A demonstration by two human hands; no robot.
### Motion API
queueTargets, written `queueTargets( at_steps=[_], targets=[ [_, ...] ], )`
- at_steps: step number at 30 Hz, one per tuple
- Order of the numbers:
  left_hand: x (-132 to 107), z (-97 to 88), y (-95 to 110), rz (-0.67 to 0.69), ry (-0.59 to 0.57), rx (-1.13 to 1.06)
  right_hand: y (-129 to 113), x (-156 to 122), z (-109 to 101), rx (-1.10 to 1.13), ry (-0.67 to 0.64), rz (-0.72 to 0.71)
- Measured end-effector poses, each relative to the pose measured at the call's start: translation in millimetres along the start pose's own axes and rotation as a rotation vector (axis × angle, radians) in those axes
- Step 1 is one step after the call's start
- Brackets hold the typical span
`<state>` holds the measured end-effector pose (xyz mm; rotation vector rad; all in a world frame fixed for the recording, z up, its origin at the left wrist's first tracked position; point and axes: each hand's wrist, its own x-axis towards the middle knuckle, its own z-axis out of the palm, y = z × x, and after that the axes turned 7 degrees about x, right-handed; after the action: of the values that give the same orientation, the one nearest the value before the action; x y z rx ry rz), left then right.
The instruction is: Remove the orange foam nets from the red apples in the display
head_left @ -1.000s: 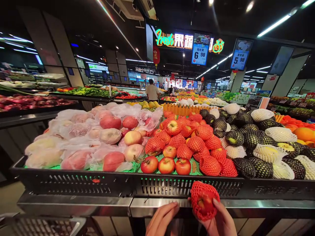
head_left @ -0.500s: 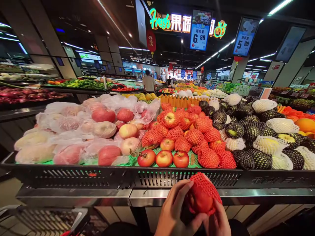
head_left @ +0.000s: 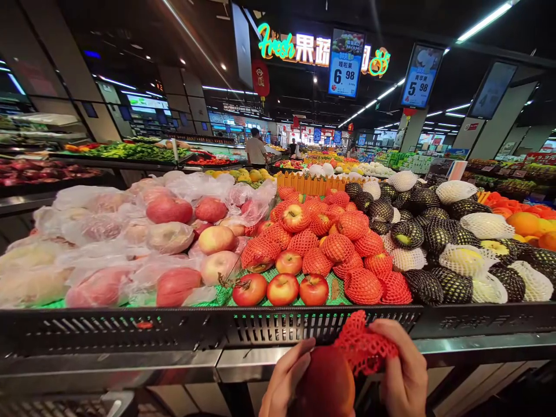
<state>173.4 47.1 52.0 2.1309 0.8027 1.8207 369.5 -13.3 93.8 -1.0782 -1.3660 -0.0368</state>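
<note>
At the bottom centre, my left hand is wrapped round a red apple. My right hand pinches the red foam net sleeve, which has been drawn off most of the apple and bunches at its right side. Both hands hover just in front of the black crate rim of the fruit display. In the crate right behind them lie three bare red apples on green matting, beside a heap of apples in red nets.
Bagged apples in clear plastic fill the left of the crate; fruit in black and white nets fills the right, with oranges beyond. A steel ledge runs below. Price signs hang overhead; a person stands far back.
The netted apple was first in my right hand alone. My left hand came up and took the apple, and my right hand has pulled the net sleeve off to the right.
</note>
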Motion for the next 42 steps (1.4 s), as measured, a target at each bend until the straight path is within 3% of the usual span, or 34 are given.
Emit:
queueTargets(
  at_steps=[2, 5, 11, 13, 16, 19, 22, 26, 29, 34, 38, 40, 42],
  targets=[
    [5, -0.5, -4, 0.07, 0.007, -0.046, 11, 28, -9, -0.295, 0.022, -0.123],
    [18, 0.0, -12, 0.153, 0.056, -0.089, 29, 64, -6, -0.6, -0.045, -0.055],
    [60, 4.9, -16, 0.142, 0.139, 0.013, 34, 100, 24, -0.924, -0.377, 0.395],
    [78, 8.6, -13, 0.174, 0.162, 0.126, 34, 103, 24, -0.897, -0.386, 0.408],
    [100, 18.6, -10, 0.197, 0.131, 0.27, 45, 98, 12, -0.719, -0.186, 0.186],
    [111, 35.9, -10, 0.2, 0.036, 0.35, 59, 86, -3, -0.584, 0.173, -0.102],
    [114, 58.8, -8, 0.183, -0.147, 0.436, 65, 77, -10, -0.55, 0.424, -0.161],
    [118, 83.4, 0, 0.007, -0.442, 0.524, 68, 72, -5, -0.541, 0.456, -0.197],
    [123, 89.4, 8, -0.124, -0.57, 0.569, 71, 69, 0, -0.56, 0.455, -0.294],
    [132, 87.6, 15, -0.109, -0.607, 0.625, 74, 66, 3, -0.56, 0.459, -0.31],
    [130, 89.8, 3, -0.069, -0.644, 0.612, 75, 65, 4, -0.56, 0.455, -0.311],
    [124, 90.7, -4, 0.005, -0.604, 0.586, 76, 65, 4, -0.568, 0.462, -0.32],
    [119, 86.5, -2, 0.134, -0.491, 0.55, 77, 65, 4, -0.571, 0.462, -0.318]
  ],
)
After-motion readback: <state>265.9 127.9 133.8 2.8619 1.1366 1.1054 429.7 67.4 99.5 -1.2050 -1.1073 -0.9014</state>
